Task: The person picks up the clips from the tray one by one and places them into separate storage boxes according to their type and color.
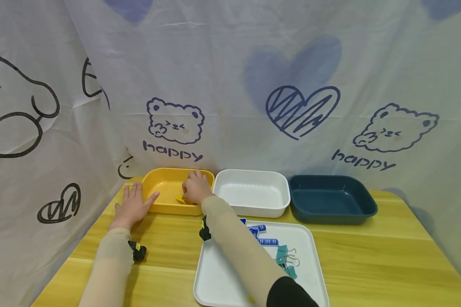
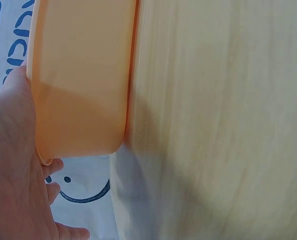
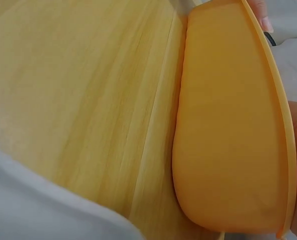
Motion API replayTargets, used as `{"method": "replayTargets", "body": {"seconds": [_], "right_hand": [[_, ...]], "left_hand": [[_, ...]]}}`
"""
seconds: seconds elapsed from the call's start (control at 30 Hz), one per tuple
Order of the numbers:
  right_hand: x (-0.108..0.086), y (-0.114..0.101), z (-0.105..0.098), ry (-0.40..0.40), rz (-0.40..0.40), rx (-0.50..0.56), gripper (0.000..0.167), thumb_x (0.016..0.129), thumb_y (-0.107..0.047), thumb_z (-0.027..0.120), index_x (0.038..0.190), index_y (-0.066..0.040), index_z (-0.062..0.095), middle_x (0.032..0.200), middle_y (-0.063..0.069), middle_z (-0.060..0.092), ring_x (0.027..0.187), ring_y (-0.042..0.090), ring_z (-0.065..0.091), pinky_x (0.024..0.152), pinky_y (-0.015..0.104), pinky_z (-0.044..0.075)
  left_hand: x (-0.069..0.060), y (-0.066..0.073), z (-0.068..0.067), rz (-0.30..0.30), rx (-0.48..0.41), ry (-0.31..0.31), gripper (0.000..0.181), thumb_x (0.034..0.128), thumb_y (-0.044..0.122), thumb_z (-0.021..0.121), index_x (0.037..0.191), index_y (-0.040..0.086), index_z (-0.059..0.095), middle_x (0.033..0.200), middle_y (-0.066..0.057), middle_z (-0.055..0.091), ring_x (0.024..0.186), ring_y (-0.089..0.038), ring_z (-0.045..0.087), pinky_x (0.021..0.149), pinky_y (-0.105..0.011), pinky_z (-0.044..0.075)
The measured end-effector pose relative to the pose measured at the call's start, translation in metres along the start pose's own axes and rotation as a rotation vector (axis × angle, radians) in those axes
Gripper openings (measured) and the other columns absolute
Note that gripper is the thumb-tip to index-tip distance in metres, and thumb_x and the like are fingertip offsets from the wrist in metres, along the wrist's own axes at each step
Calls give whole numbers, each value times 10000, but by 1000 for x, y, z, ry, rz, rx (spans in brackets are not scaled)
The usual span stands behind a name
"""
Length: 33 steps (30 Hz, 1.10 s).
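Observation:
My left hand (image 1: 132, 207) holds the left end of the yellow bin (image 1: 162, 209), its thumb over the rim and its fingers spread along the outside. The left wrist view shows those fingers against the bin's end wall. Inside the same bin, towards its right side, my right hand (image 1: 196, 187) reaches down with curled fingers. A small yellow object (image 1: 181, 199) shows at its fingertips, mostly covered, so its kind is unclear. In the right wrist view the bin's outer wall (image 3: 228, 120) hides the fingertips.
A white bin (image 1: 251, 194) and a dark teal bin (image 1: 332, 198) stand right of the yellow one. Nearer lies a white tray (image 1: 219, 277) with blue rulers (image 1: 268, 242), teal binder clips (image 1: 281, 254) and a partly hidden yellow bit (image 1: 250, 299). My right forearm crosses above it.

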State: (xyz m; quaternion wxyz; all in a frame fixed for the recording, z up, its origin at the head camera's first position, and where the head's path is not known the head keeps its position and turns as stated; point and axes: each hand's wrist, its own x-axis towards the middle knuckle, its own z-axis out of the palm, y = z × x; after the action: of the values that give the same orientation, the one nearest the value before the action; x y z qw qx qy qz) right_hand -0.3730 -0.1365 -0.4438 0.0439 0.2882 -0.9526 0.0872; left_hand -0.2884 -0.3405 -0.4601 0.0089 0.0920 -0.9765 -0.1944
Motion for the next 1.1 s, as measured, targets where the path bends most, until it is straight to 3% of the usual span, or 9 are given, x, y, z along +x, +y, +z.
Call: {"method": "replayTargets", "body": {"seconds": [0.37, 0.87, 1.1], "right_hand": [[4, -4, 6, -45, -18, -18, 235, 878, -333, 704, 684, -224, 629, 997, -19, 492, 1021, 180, 371, 867, 323, 324], [5, -3, 8, -89, -25, 58, 187, 867, -353, 730, 726, -239, 682, 1023, -35, 513, 1033, 172, 363, 913, 317, 343], [1, -2, 3, -44, -24, 31, 164, 878, -348, 714, 758, -241, 682, 993, -36, 506, 1032, 177, 371, 912, 332, 345]], "left_hand": [[-2, 1, 0, -10, -8, -7, 1044, 909, 775, 223, 1551, -10, -26, 1615, -261, -54, 1484, -460, -123, 1039, -821, 53], [-2, 0, 0, -9, -14, -4, 1033, 917, 762, 239, 1550, -9, -30, 1616, -261, -50, 1487, -462, -109, 1036, -824, 61], [-2, 0, -1, -12, -13, -11, 1040, 910, 772, 231, 1551, -3, -33, 1616, -255, -64, 1484, -464, -117, 1037, -823, 61]]}}
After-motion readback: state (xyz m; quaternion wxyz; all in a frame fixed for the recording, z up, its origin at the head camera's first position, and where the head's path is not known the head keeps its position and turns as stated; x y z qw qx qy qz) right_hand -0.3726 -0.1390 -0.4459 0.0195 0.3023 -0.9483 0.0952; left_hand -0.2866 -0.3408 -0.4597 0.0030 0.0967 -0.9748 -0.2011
